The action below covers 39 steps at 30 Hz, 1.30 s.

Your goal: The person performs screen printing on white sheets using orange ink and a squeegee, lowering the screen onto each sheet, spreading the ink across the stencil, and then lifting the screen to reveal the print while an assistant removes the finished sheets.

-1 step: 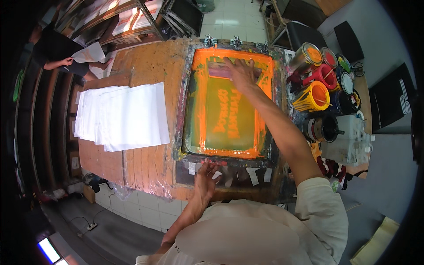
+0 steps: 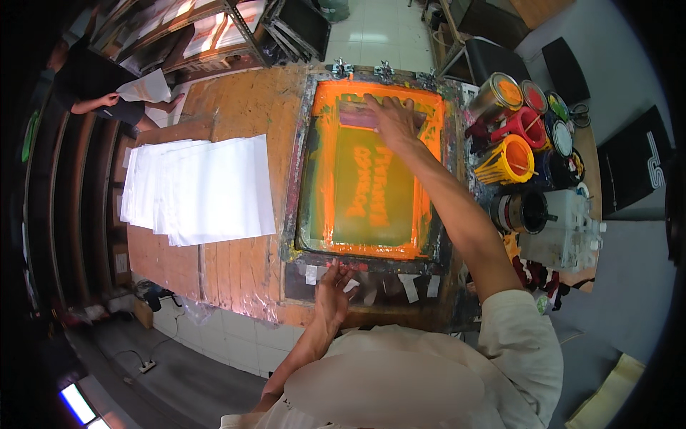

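Observation:
A screen printing frame [image 2: 291, 187] lies on the table in front of me, its mesh smeared with orange ink around a green stencil area with orange lettering. Near the far end of the mesh, my right hand [image 2: 391, 120] is closed over a squeegee [image 2: 355, 119] with a wide, ink-stained handle. The squeegee lies crosswise, its blade edge hidden against the mesh. At the middle of the frame's near edge, my left hand [image 2: 334, 287] has its fingers curled against the rim; part of that grip is hidden. Metal hinge clamps [image 2: 384, 69] hold the far side.
White paper sheets [image 2: 214, 189] are stacked left of the frame. To the right stand open ink cans [image 2: 500, 93], a yellow ink tub [image 2: 509, 159], a dark pot [image 2: 525, 209] and clear plastic bottles [image 2: 572, 236]. Another person [image 2: 89, 82] holds a sheet at the far left, beside shelves.

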Motion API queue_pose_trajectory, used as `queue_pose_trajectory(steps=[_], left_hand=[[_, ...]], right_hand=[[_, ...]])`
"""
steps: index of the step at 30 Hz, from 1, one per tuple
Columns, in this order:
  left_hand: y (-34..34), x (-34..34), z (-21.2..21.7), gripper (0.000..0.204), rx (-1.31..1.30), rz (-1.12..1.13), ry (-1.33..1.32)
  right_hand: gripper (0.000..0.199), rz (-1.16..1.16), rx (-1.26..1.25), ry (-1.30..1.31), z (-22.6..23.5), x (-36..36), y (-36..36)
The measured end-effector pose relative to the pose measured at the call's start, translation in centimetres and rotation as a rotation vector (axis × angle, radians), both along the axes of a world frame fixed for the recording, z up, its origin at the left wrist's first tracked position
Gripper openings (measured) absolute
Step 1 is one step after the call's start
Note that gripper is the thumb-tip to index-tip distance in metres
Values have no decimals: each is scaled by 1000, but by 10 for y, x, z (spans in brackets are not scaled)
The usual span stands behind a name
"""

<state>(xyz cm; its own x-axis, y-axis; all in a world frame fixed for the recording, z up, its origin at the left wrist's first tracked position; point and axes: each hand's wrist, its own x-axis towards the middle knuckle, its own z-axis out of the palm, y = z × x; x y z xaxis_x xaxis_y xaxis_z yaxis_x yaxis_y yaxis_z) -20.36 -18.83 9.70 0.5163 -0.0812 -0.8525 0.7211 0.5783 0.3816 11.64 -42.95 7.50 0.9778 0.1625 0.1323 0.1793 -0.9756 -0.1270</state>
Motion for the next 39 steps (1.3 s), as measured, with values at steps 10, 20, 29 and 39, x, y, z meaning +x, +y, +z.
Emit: queue_pose_trajectory(steps=[10, 20, 29, 39], left_hand=[[10, -4, 4, 25, -19, -38, -158], [12, 17, 69, 25, -99, -42, -545], [27, 157, 49, 43, 514, -243, -770], [40, 191, -60, 36, 1464, -679, -850]], right_hand=[[75, 171, 92, -194, 21, -127, 36], [65, 100, 115, -200, 159, -285, 75], [47, 142, 158, -492, 254, -166, 33], [41, -69, 205, 130, 389, -104, 33]])
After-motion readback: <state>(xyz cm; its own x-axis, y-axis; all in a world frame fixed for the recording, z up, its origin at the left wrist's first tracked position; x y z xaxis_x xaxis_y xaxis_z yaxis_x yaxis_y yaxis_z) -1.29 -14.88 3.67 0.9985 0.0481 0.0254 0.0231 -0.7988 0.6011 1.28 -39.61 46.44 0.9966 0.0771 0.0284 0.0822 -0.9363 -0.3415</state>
